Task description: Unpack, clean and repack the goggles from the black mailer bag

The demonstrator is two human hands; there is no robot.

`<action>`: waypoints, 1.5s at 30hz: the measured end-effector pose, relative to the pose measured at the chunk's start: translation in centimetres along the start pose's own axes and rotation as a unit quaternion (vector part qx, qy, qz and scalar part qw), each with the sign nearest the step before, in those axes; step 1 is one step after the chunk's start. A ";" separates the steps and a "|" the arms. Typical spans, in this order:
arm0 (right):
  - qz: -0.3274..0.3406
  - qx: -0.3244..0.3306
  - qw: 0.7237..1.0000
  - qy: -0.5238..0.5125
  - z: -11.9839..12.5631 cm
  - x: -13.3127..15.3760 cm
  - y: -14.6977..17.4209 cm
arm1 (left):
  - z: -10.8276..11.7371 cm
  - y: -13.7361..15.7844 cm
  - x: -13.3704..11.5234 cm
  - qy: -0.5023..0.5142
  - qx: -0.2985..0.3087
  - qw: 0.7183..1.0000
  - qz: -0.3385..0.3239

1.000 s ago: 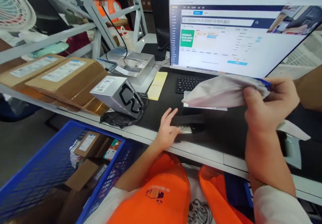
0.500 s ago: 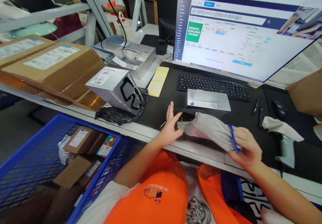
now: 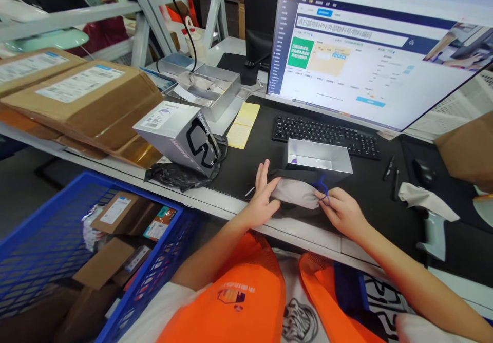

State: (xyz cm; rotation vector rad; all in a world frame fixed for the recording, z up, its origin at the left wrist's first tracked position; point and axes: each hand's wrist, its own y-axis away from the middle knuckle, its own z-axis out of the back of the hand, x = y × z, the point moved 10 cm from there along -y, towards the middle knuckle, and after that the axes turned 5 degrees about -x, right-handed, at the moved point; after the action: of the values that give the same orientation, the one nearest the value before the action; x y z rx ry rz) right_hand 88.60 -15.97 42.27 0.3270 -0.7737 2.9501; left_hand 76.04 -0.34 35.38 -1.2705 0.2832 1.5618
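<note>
A grey drawstring pouch with a blue cord lies at the desk's front edge, on or in a dark case-like thing that is mostly covered. My left hand is at the pouch's left end, thumb and forefinger about it, the other fingers stretched up. With its fingertips, my right hand pinches the pouch's corded right end. Just behind stands an open silver box, its visible inside bare but for a small purple mark. What the pouch contains is hidden.
A silver box with a goggles print rests on black plastic at left, near yellow notes. Brown cartons lie farther left. Keyboard and monitor stand behind; a scanner is at right. Below left is a blue crate holding packages.
My right hand has moved left and slightly up with the corded end, and the pouch looks shorter and flatter. My left hand has barely moved. A tan panel has appeared on the monitor.
</note>
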 end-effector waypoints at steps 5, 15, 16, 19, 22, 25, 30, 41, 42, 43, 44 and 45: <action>-0.100 0.184 0.974 0.083 -4.1 -3.0 -0.2 | 0.8 -0.2 -1.1 -0.029 0.009 1.000 0.001; -0.097 0.053 0.982 -0.150 0.2 0.2 -1.6 | 3.5 2.2 -3.7 -0.086 -0.023 0.996 -0.005; -0.075 0.063 0.983 -0.156 0.1 1.5 -1.7 | 3.3 2.1 -3.8 -0.103 -0.012 0.995 -0.002; -0.019 0.117 0.985 -0.123 -0.5 4.4 -1.8 | 2.5 1.2 -4.1 -0.164 0.038 0.986 0.002; 0.009 0.131 0.986 -0.098 0.0 4.8 -1.3 | 2.0 0.2 -4.4 -0.211 0.078 0.974 -0.016; -0.017 0.038 0.995 -0.096 2.2 1.7 -0.4 | 2.5 -0.1 -4.7 -0.197 0.072 0.977 -0.039; -0.138 0.008 0.989 -0.050 0.5 -5.1 2.0 | 3.8 0.8 -3.8 -0.129 0.068 0.989 -0.023; -0.183 0.084 0.975 -0.092 -1.0 -6.4 -0.8 | 1.6 0.3 -3.4 -0.315 0.130 0.940 -0.007; -0.196 0.079 0.970 -0.117 0.0 -6.3 -1.0 | 1.5 0.1 -3.3 -0.319 0.125 0.939 -0.015; -0.217 0.077 0.963 -0.143 0.8 -6.4 -1.1 | 1.5 -0.1 -3.3 -0.314 0.117 0.942 -0.022; -0.245 0.077 0.952 -0.166 1.6 -6.5 -1.1 | 1.6 -0.3 -3.3 -0.302 0.108 0.947 -0.027; -0.274 0.079 0.940 -0.185 2.2 -6.5 -1.1 | 1.8 -0.4 -3.3 -0.285 0.101 0.953 -0.031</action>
State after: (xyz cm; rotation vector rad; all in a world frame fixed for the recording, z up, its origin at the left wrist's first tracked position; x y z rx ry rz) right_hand 95.51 -16.20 43.24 0.9574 -0.3785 2.4425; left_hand 74.97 -0.74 38.95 -0.6237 0.0280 1.7215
